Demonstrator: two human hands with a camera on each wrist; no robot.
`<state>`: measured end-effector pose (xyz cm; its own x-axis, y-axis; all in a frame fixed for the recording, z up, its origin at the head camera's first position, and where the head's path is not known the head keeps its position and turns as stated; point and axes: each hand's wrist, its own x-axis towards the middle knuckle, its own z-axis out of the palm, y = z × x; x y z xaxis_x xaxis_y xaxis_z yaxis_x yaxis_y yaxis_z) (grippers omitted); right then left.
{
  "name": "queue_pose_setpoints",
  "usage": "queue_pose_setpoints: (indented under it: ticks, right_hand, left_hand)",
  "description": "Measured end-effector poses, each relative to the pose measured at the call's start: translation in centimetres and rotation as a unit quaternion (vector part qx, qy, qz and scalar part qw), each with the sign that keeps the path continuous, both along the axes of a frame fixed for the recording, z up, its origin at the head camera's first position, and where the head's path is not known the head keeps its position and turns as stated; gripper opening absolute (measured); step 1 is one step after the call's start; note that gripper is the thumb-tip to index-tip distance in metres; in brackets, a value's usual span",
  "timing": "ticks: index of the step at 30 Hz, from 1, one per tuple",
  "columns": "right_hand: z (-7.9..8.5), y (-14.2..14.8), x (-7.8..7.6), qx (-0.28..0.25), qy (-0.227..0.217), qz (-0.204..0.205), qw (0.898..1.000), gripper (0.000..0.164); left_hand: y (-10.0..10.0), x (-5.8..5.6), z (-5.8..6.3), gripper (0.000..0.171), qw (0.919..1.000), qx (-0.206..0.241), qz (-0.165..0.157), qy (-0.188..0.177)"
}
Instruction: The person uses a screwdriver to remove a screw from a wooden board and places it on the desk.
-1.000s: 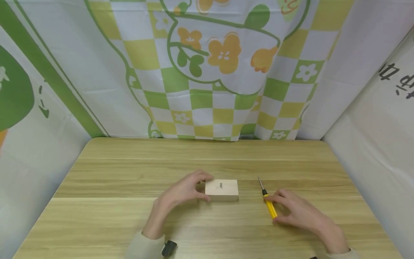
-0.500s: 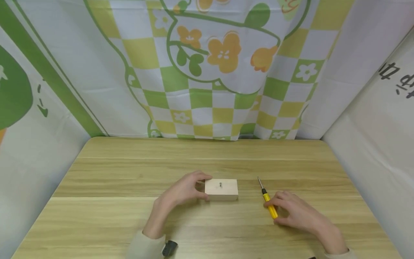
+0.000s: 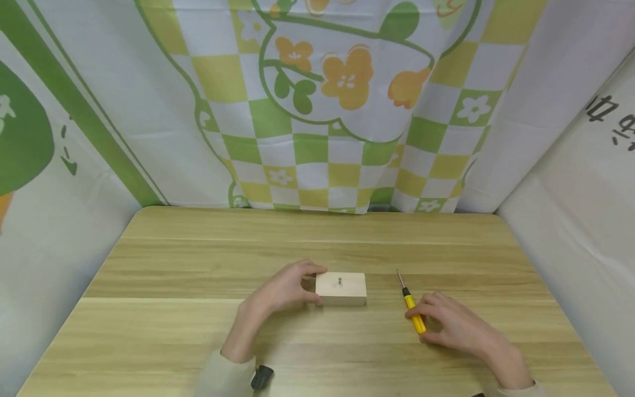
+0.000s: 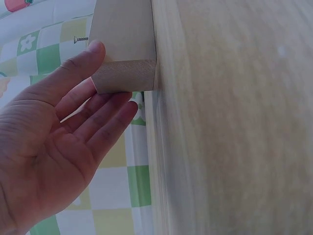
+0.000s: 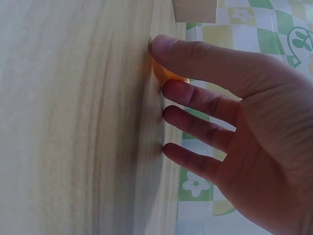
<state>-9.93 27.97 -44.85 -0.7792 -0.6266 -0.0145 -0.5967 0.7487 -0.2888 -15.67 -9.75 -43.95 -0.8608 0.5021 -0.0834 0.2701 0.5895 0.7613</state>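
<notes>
Head view: two hands (image 3: 283,289) (image 3: 458,325), one block (image 3: 344,294), one screw (image 3: 340,281), one screwdriver (image 3: 409,303).

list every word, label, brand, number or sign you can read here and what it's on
White cloth at right: black characters, partly cut off by the frame edge, not legible enough to quote.
White cloth at left: a dark green arrow-like mark, no words.
Checkered curtain: red squiggle, cut off at the top; can't tell if it's writing.
Wooden block and yellow screwdriver: no text visible.
</notes>
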Motion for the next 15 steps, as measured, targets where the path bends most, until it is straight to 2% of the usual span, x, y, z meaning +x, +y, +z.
queue_pose_setpoints:
  ticks: [6,15]
  right_hand:
    - [0.12,-0.19,-0.17,-0.005,0.011,0.004,1.0,0.042]
    - [0.34,-0.58,-0.36,-0.033,0.08,0.02,0.996,0.035]
  left_hand:
    - [0.01,-0.02,0.16,0.065,1.0,-0.001,0.004,-0.006]
    - [0.09,0.04,0.22,0.064,1.0,-0.005,0.004,-0.004]
